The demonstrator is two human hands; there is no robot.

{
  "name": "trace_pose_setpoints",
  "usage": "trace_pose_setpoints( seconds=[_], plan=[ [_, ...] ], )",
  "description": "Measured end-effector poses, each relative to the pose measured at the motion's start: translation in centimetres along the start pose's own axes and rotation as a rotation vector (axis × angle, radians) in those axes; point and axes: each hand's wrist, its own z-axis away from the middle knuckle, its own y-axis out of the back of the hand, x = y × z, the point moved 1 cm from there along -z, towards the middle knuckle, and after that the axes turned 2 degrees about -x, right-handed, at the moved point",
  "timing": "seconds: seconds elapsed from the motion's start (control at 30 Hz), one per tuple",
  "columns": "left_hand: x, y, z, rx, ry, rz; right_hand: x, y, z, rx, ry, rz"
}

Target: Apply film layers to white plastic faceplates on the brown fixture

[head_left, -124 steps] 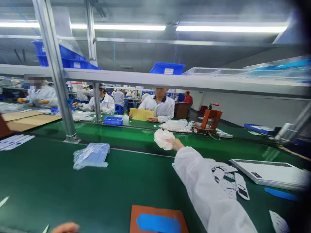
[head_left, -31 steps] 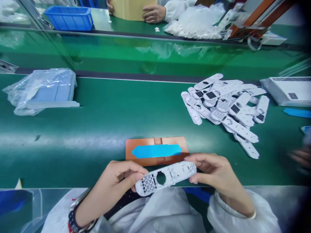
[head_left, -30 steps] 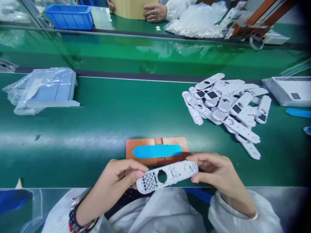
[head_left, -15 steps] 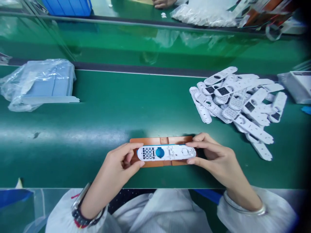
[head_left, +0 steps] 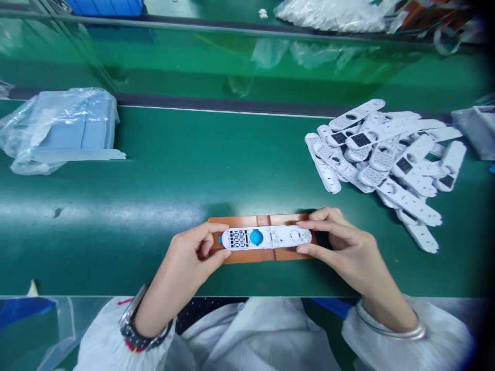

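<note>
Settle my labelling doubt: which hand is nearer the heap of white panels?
Right. The right hand is left and nearside of the heap; the left hand is farther left along the held panel.

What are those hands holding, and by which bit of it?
A long white panel: the left hand grips the end with the grid of openings, the right hand the opposite end.

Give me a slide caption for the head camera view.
Left hand and right hand grip a white casing by its ends over an orange block, similar casings piled rightward.
</note>
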Motion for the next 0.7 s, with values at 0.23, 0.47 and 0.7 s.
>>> trace_pose_setpoints(
  seconds=[0.23,0.47,0.7],
  plan=[
    [0.15,-0.02,0.1,-0.001,0.022,0.019,-0.17,-0.12,0.05,-0.007,0.074,0.039],
    [0.4,0.1,0.08,0.01,0.015,0.019,-0.14,-0.4,0.35,-0.003,0.064,0.099],
    [0.21,-0.09,0.06,0.023,0.035,0.04,-0.16,-0.41,0.39,-0.014,0.077,0.097]
  ],
)
